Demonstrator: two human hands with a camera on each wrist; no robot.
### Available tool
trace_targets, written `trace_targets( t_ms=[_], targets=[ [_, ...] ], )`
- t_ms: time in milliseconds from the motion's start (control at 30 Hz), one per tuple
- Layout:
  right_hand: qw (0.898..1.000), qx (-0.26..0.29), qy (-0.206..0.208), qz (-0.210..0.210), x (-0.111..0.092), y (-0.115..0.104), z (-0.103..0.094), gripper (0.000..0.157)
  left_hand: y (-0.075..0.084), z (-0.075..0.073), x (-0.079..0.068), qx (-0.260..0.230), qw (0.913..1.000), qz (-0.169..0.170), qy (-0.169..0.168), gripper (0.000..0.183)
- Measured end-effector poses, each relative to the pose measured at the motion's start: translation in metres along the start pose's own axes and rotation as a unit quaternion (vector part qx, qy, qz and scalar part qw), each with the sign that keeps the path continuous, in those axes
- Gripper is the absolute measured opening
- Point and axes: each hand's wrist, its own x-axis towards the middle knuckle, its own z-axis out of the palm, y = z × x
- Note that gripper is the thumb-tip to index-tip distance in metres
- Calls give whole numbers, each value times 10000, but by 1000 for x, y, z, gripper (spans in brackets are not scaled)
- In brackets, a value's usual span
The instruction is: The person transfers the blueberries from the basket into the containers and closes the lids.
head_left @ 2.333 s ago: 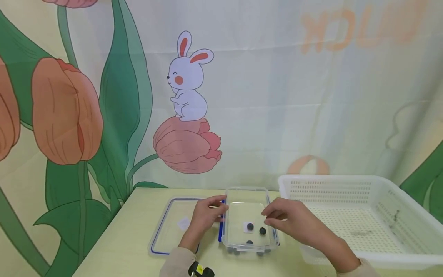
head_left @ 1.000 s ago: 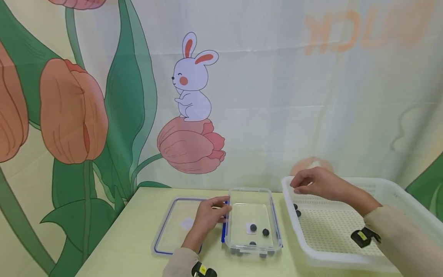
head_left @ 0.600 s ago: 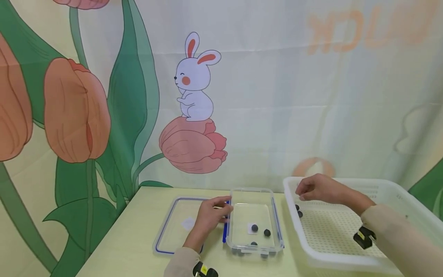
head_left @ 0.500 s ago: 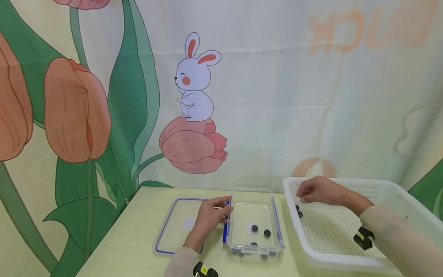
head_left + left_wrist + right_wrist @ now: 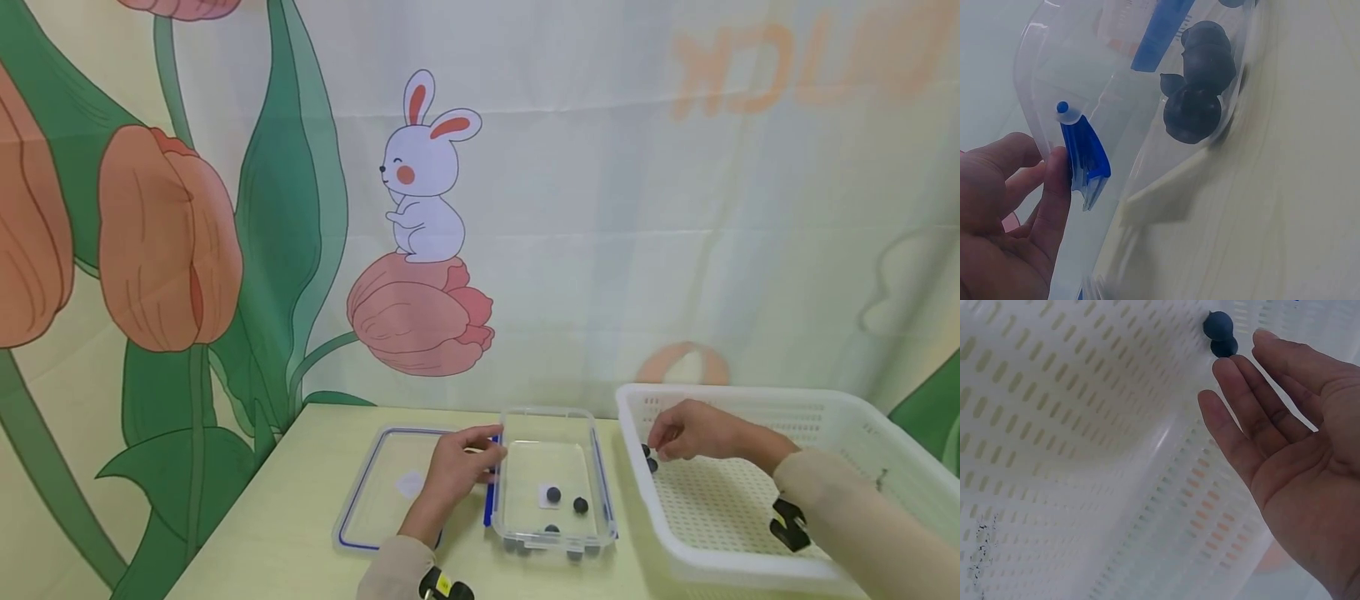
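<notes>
My left hand (image 5: 453, 467) holds the left rim of a clear plastic container (image 5: 525, 537) with blue side clasps. In the left wrist view its fingers lie at the wall by a blue clasp (image 5: 1085, 150). Several small dark blue balls (image 5: 1192, 114) lie in that container. My right hand (image 5: 701, 432) reaches down inside a white perforated basket (image 5: 671, 537), its fingers relaxed with nothing between them. Two dark blue balls (image 5: 1218, 326) rest against the basket's left wall, just beyond my right fingertips. In the right wrist view, fingertips and balls seem barely apart.
A clear lid (image 5: 356, 500) with a blue seal lies flat on the table, left of the container and partly under my left forearm. The pale yellow table (image 5: 262, 533) meets a printed curtain (image 5: 562, 250) at the back. The basket's wall rises right of the container.
My right hand has gone from over the container to the basket, and has lowered towards the two balls there. My left hand stays at the container's rim. The head view has shifted slightly.
</notes>
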Motion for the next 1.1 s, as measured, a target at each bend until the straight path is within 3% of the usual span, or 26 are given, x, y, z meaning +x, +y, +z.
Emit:
trace_targets(
  t_ms=[400,867,1100],
  targets=[
    [9985,-401,-50,360,4,5,10,8,3,-1,-3,-91,9999,64,-51,40],
    [9961,-865,84,120,10,-3,18,10,0,-1,0,-83,9999,53,-45,40],
    [9959,-878,176,-91,3,-15,8,7,0,-2,0,-127,9999,29,-57,40]
  ],
)
